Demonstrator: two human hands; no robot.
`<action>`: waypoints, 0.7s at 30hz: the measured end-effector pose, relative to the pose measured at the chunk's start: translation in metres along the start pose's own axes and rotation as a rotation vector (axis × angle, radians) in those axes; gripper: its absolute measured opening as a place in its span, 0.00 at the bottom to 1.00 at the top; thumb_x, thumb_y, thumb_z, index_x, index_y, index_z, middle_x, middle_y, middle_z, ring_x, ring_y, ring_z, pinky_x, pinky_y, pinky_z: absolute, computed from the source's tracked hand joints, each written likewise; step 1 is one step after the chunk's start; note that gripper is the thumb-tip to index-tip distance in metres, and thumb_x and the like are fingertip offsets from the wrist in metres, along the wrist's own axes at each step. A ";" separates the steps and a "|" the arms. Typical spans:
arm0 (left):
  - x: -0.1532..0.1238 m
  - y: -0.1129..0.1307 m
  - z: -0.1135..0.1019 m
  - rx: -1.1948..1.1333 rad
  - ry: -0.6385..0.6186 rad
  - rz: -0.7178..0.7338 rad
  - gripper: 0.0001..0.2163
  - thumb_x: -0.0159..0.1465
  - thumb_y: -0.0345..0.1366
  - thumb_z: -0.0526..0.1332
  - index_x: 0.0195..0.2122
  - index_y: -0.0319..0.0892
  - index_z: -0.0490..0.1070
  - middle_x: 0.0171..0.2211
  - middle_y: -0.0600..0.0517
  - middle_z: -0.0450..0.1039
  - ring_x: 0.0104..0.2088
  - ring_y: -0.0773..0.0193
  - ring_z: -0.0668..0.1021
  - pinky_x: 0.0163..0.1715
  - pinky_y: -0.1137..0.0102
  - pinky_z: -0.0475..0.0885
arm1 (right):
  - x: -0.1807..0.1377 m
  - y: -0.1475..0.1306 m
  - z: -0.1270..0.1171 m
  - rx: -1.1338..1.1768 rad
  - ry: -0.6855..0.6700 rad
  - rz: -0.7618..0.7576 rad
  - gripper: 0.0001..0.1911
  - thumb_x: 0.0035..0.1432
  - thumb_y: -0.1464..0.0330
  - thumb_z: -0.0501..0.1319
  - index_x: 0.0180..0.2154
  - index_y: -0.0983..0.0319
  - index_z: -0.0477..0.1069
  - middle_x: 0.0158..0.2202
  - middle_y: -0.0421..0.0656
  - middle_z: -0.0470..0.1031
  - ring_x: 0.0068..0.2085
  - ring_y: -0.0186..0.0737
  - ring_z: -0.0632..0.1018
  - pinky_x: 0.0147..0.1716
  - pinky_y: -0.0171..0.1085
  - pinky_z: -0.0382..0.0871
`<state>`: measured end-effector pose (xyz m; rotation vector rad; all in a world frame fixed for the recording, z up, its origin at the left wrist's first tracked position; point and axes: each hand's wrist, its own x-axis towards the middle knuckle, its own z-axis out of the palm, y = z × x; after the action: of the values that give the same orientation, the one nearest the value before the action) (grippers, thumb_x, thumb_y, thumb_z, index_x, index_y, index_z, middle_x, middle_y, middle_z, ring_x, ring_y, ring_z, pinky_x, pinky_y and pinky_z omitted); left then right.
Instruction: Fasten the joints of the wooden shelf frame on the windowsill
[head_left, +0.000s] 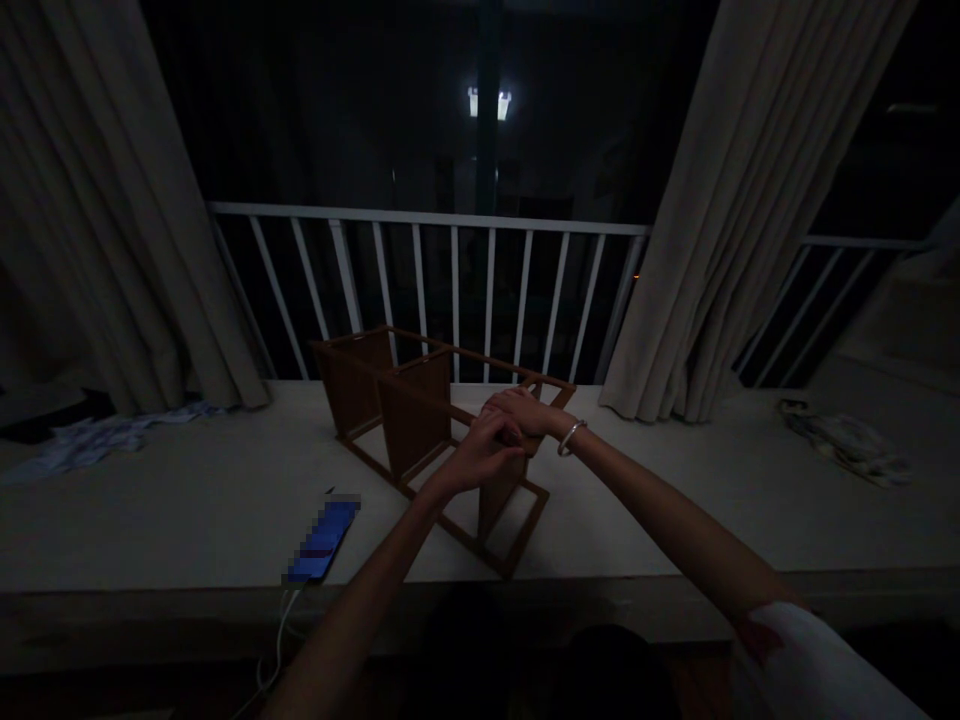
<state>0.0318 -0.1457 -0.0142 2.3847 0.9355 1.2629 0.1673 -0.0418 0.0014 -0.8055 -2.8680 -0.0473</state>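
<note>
A brown wooden rack with upright panels and open frames lies on the pale ledge. Both my hands meet at its near right top corner. My right hand, with a silver bracelet at the wrist, rests over the top rail, fingers curled down on it. My left hand sits just below and in front, fingers closed around the same part of the rack. The scene is very dim, so the fingertips are hard to make out.
A lit phone lies on the ledge at the left with a white cable running off the front edge. Crumpled paper sits far left, a cloth far right. A white railing and curtains stand behind.
</note>
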 end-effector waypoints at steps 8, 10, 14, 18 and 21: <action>-0.002 -0.003 -0.003 -0.032 -0.020 0.019 0.07 0.53 0.36 0.61 0.32 0.40 0.68 0.34 0.49 0.67 0.40 0.62 0.67 0.41 0.68 0.63 | -0.003 -0.006 -0.002 0.001 0.009 0.006 0.17 0.51 0.66 0.57 0.44 0.62 0.67 0.47 0.48 0.68 0.49 0.45 0.66 0.47 0.42 0.52; -0.002 -0.002 -0.003 -0.013 -0.017 0.038 0.08 0.54 0.38 0.60 0.32 0.40 0.68 0.34 0.49 0.67 0.41 0.62 0.67 0.42 0.67 0.62 | -0.004 -0.005 -0.002 0.009 0.023 0.011 0.17 0.51 0.66 0.57 0.45 0.63 0.67 0.47 0.48 0.68 0.49 0.44 0.66 0.47 0.41 0.52; -0.002 -0.001 0.001 0.053 0.016 0.034 0.09 0.54 0.40 0.60 0.31 0.40 0.67 0.34 0.49 0.66 0.41 0.61 0.67 0.43 0.66 0.61 | -0.001 -0.001 0.002 0.046 0.043 0.036 0.16 0.51 0.66 0.56 0.43 0.63 0.68 0.47 0.47 0.69 0.49 0.42 0.67 0.48 0.39 0.53; -0.003 -0.004 0.007 0.126 0.065 0.037 0.13 0.50 0.43 0.62 0.30 0.41 0.63 0.34 0.49 0.64 0.40 0.59 0.66 0.41 0.65 0.61 | 0.001 0.003 0.005 0.066 0.058 0.056 0.17 0.52 0.67 0.54 0.45 0.64 0.67 0.47 0.48 0.69 0.49 0.42 0.67 0.49 0.39 0.53; -0.002 -0.007 0.012 0.183 0.083 0.049 0.16 0.47 0.46 0.63 0.29 0.41 0.60 0.34 0.49 0.62 0.39 0.59 0.65 0.40 0.64 0.60 | 0.000 0.002 0.005 0.068 0.066 0.074 0.19 0.52 0.69 0.54 0.47 0.66 0.66 0.48 0.49 0.68 0.49 0.43 0.67 0.49 0.40 0.53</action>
<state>0.0372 -0.1413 -0.0262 2.5247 1.0653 1.3579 0.1679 -0.0401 -0.0031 -0.8794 -2.7596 0.0312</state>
